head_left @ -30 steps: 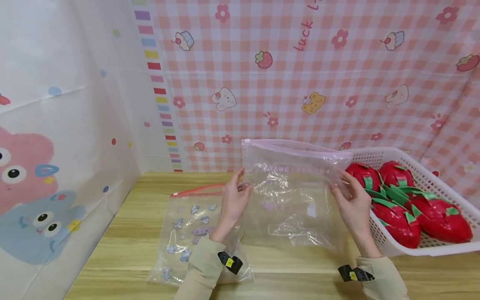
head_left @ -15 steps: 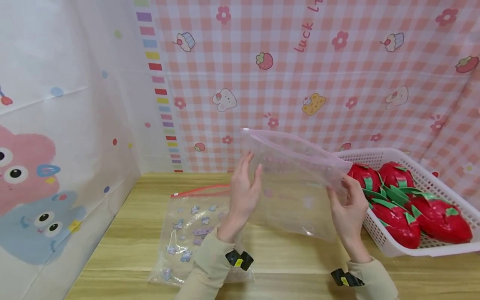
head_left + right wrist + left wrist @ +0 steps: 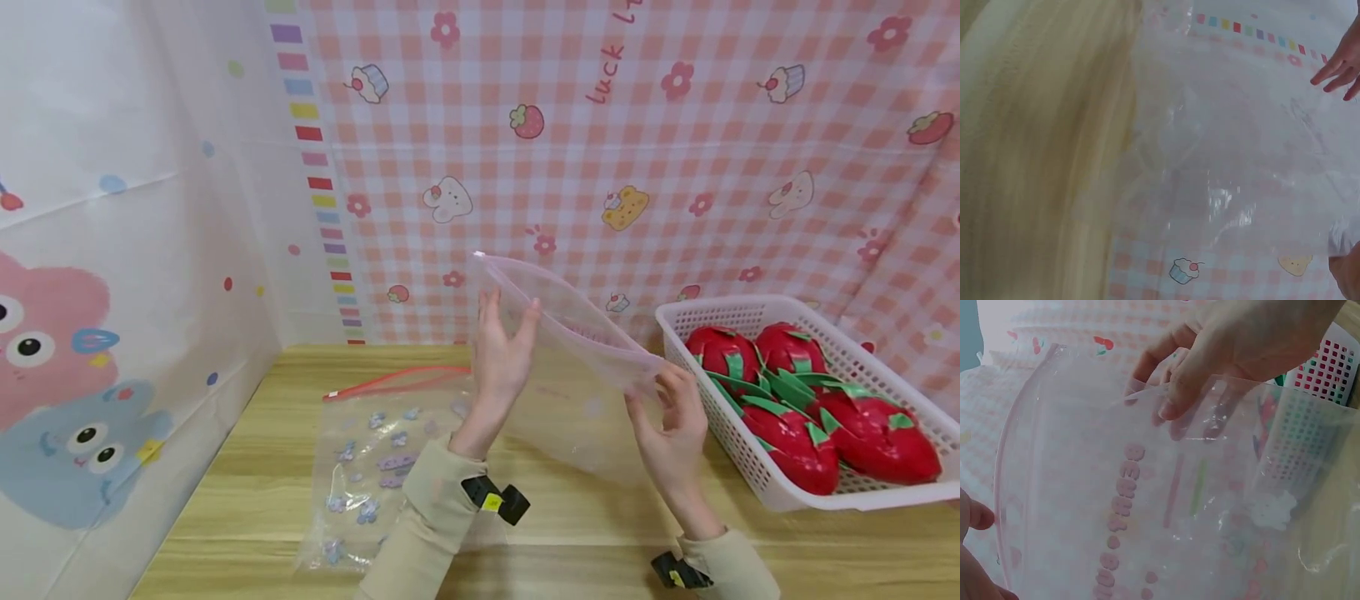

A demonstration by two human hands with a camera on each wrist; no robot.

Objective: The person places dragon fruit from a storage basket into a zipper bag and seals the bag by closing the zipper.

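A clear slider zip bag with a pink zip hangs tilted above the table, its mouth parted and its right end lower. My right hand pinches its right edge between thumb and fingers; the left wrist view shows that right hand with film between them. At the bag's left side, my left hand has straight fingers against the film, thumb apart. The right wrist view shows the left hand's spread fingers. A second zip bag, red-zipped with purple prints, lies flat partly beneath my left arm.
To the right stands a white perforated basket holding several shiny red dragon fruit-like items with green leaves. A pink checked cloth hangs behind the wooden table; a white printed cloth hangs on the left.
The pink-zip bag has swung from nearly level to tilted, its right end dropping and its mouth parting wider. My right hand has moved left; my left hand has risen and spread its thumb.
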